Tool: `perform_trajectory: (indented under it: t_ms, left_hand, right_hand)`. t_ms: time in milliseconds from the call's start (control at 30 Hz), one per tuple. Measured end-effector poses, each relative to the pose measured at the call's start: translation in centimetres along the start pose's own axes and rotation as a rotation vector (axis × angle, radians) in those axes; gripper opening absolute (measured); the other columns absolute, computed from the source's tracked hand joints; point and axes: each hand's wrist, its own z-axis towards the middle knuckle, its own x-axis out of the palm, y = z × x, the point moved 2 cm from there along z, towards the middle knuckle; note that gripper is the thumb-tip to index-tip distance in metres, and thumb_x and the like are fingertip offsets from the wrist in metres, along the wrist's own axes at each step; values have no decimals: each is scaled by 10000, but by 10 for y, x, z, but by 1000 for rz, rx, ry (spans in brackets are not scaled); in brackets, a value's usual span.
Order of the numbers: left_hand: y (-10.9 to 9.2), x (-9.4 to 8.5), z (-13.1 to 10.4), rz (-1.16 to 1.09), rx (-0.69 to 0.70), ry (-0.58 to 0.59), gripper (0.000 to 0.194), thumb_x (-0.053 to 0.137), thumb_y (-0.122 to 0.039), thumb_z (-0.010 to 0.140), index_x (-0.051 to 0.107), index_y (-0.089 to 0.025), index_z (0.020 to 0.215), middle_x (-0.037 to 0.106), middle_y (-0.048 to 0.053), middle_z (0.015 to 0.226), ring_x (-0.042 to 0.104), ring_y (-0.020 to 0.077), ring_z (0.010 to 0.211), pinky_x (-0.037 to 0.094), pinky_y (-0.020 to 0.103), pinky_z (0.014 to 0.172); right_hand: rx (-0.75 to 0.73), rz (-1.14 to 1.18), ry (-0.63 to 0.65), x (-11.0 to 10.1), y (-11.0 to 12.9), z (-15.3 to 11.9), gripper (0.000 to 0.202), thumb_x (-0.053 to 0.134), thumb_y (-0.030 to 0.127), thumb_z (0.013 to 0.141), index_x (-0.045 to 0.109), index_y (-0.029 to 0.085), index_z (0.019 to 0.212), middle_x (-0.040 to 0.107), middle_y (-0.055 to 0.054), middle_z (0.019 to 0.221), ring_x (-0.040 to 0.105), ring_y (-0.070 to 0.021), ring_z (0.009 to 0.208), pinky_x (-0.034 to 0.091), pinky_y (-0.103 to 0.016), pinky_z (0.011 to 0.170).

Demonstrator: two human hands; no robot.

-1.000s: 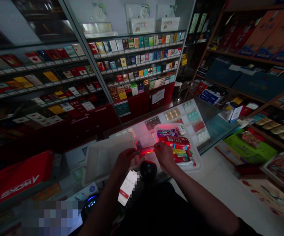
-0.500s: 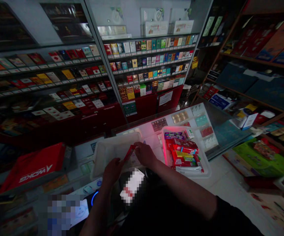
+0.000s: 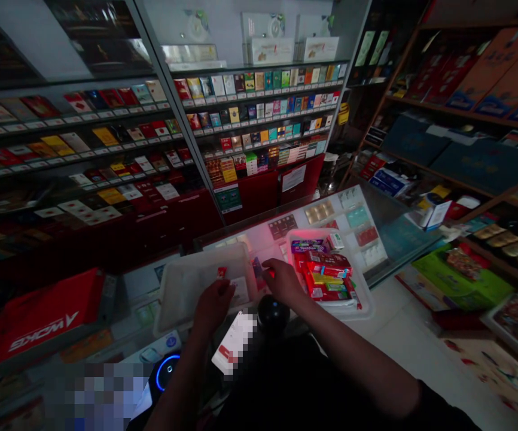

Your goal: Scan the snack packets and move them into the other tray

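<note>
My left hand [image 3: 215, 301] is over the front part of a white plastic bin [image 3: 165, 299], its fingers closed. At its fingertips shows the end of a small red packet [image 3: 221, 272]; the rest is hidden by the hand. My right hand [image 3: 282, 281] is between this bin and a second white bin [image 3: 366, 308], loosely curled, a gap between thumb and forefinger and nothing visible in it. Red light falls on its fingers. The second bin holds several red packets [image 3: 328, 263] and a purple pack [image 3: 308, 246].
A round black device [image 3: 274, 313] stands below my right hand, a phone-like white screen [image 3: 235, 344] beside it. A red box [image 3: 39, 323] lies at left. The glass counter [image 3: 382, 263] runs along to the right. Shelves of small boxes [image 3: 259, 111] stand behind.
My right hand has let go of the red packet and moved right, towards the second bin. My left hand keeps the packet over the first bin. The view has shifted slightly.
</note>
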Motion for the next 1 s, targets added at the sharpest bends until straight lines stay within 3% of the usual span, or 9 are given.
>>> perform_trajectory:
  t_ms: [233, 333, 467, 600, 700, 867, 1000]
  left_hand:
    - [-73, 31, 2, -173, 188, 81, 313, 577, -378, 890, 720, -182, 1088, 759, 91, 1085, 694, 241, 996, 514, 359, 897]
    - [-95, 52, 3, -290, 217, 160, 321, 612, -372, 872, 718, -180, 1107, 765, 98, 1071, 699, 254, 985, 525, 379, 893]
    - [-123, 83, 5, -430, 259, 316, 326, 610, -332, 860, 699, -177, 1133, 766, 93, 1082, 703, 243, 995, 533, 373, 897]
    - [-149, 112, 5, -407, 356, 402, 261, 593, -238, 833, 722, -181, 1052, 753, 93, 1127, 689, 227, 1038, 517, 347, 941]
    - [-162, 138, 8, -432, 349, 460, 263, 603, -209, 823, 720, -183, 1056, 748, 99, 1140, 687, 228, 1038, 523, 330, 917]
    - [-169, 183, 18, -501, 196, 503, 321, 711, -218, 774, 696, -171, 1091, 759, 99, 1082, 701, 228, 984, 535, 333, 889]
    - [-172, 199, 22, -524, 148, 539, 301, 735, -218, 759, 687, -151, 1048, 763, 102, 1034, 716, 229, 929, 551, 352, 859]
  right_hand:
    - [112, -3, -213, -57, -48, -11, 244, 596, 236, 865, 731, 170, 1057, 760, -78, 1002, 691, -199, 897, 501, -302, 847]
    - [158, -54, -284, -82, -67, -20, 210, 577, 235, 864, 735, 193, 996, 759, -59, 966, 686, -201, 872, 495, -304, 832]
    - [329, -106, -410, -110, -100, -37, 259, 584, 284, 863, 731, 225, 1068, 761, -54, 1024, 689, -223, 943, 495, -323, 859]
    - [473, -149, -518, -128, -137, -56, 327, 550, 304, 875, 712, 202, 1140, 751, -88, 1054, 687, -240, 964, 496, -334, 858]
    - [527, -177, -541, -137, -158, -65, 336, 546, 294, 868, 711, 174, 1135, 748, -108, 1057, 690, -244, 956, 498, -329, 841]
    - [562, -81, -522, -141, -178, -65, 306, 584, 274, 833, 718, 178, 1091, 753, -88, 1082, 704, -219, 937, 500, -307, 836]
    - [563, -53, -503, -139, -186, -59, 276, 598, 268, 819, 721, 188, 1052, 757, -70, 1055, 702, -221, 957, 495, -313, 848]
